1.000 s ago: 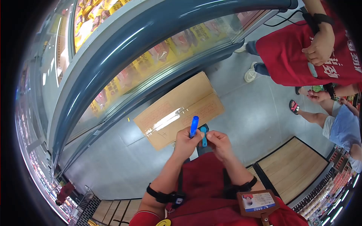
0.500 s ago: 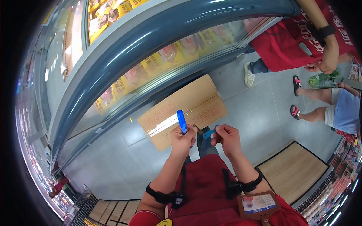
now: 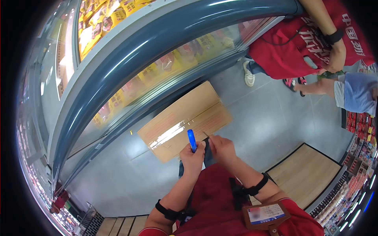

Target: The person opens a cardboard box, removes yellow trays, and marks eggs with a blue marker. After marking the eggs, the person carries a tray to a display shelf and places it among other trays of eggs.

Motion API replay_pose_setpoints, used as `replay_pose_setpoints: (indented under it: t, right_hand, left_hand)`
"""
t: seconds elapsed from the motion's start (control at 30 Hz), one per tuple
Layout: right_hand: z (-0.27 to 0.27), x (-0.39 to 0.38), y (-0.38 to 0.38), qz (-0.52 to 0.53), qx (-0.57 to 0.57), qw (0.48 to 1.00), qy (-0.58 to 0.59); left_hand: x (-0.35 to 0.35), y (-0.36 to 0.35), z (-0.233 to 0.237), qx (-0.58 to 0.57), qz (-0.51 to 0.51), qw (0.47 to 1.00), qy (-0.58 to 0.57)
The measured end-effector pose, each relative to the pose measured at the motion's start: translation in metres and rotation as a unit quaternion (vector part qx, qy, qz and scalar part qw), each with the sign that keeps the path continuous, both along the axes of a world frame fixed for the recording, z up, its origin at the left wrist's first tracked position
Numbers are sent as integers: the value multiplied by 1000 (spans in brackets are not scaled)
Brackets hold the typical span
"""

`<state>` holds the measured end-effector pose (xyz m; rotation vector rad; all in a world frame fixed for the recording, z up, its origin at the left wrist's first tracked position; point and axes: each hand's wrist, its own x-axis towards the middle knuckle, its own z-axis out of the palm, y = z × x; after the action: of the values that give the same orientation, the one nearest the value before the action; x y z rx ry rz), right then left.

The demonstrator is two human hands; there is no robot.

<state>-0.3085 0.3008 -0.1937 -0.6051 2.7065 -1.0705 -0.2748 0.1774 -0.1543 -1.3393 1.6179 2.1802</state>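
My left hand (image 3: 192,159) is closed around a blue, pen-shaped thing (image 3: 191,139) whose rounded end points up and away from me. Close beside it, my right hand (image 3: 223,149) has its fingers pinched together. A thin, dark sliver (image 3: 206,134) shows at the right fingertips; I cannot tell what those fingers hold. Beyond both hands, a brown cardboard carton (image 3: 157,125) lies on the floor with shiny tape along its top seam.
A glass-sided display freezer (image 3: 130,59) with yellow packages (image 3: 118,15) curves across the left and top. A person in a red vest (image 3: 279,51) stands at upper right, another in blue (image 3: 358,92) beyond. A wooden platform (image 3: 305,169) sits at right.
My right hand has moved left, close to my left hand, and its teal piece is out of sight. The view has shifted; the person in blue has moved nearer the red-vested one.
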Motion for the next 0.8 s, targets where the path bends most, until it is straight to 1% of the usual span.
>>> replay_pose_setpoints:
  t: [0.1, 0.13, 0.2, 0.3, 0.4, 0.47, 0.5, 0.57, 0.6, 0.7, 0.8]
  right_hand:
    - [-94, -20, 31, -92, 65, 992, -52]
    - [-127, -35, 42, -130, 84, 985, -74]
    - [-184, -62, 58, -145, 173, 965, -133]
    - [-247, -103, 52, -129, 261, 940, -180]
    - [-311, -123, 44, -135, 260, 944, -151]
    - [-327, -132, 39, -135, 286, 933, -172]
    - [-330, -133, 38, -135, 300, 927, -182]
    - [-327, -132, 36, -110, 317, 924, -186]
    - [-323, -132, 36, -97, 326, 922, -185]
    - [-312, -130, 41, -48, 357, 906, -221]
    - [-312, -102, 61, -66, 400, 877, -257]
  left_hand:
    - [17, -8, -17, -49, -89, 994, -43]
    - [23, -10, -23, -50, -89, 992, -74]
    - [46, -22, -45, -34, -84, 991, -98]
    - [79, -43, -78, -14, -60, 986, -152]
    - [110, -53, -101, -24, -47, 978, -202]
    - [124, -55, -110, -29, -34, 973, -225]
    - [129, -53, -113, -18, -34, 975, -219]
    - [139, -48, -116, 8, -31, 978, -204]
    - [137, -46, -113, 12, -53, 977, -206]
    - [141, -40, -118, 24, -65, 977, -200]
    - [150, -43, -124, 31, -81, 978, -192]
